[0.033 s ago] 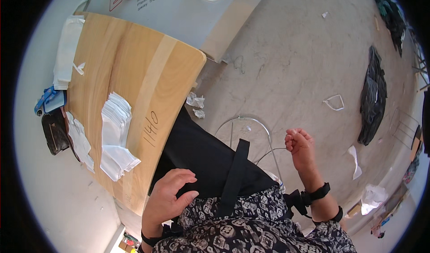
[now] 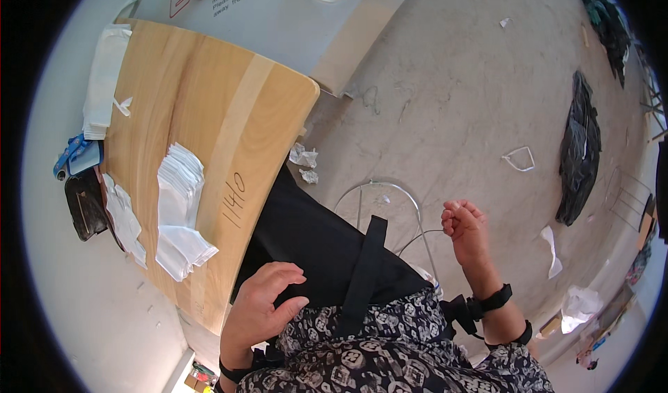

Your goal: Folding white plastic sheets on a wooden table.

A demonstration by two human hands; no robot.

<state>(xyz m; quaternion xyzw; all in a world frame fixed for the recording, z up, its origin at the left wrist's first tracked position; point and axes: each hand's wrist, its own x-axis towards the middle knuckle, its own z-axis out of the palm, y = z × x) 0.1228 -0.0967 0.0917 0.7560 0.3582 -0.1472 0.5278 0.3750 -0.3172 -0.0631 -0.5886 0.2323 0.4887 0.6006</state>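
Note:
My left hand (image 2: 266, 302) is held over my lap beside the table's near edge. Its thumb stands apart from the fingers, and nothing is between them. Off to the right, my right hand (image 2: 465, 227) is raised above the floor with its fingers curled in toward the palm; I see nothing in it. Nearest to my left hand on the wooden table (image 2: 209, 121) lies a fanned stack of folded white sheets (image 2: 182, 208), its lower end bent aside. Neither hand touches the stack or the table.
Along the table's far left side are another white stack (image 2: 106, 80), loose white pieces (image 2: 125, 219), a dark pouch (image 2: 86, 205) and a blue-handled tool (image 2: 71, 149). A large grey box (image 2: 278, 24) adjoins the table. A metal hoop frame (image 2: 410, 197) and a black bag (image 2: 579, 153) are on the floor.

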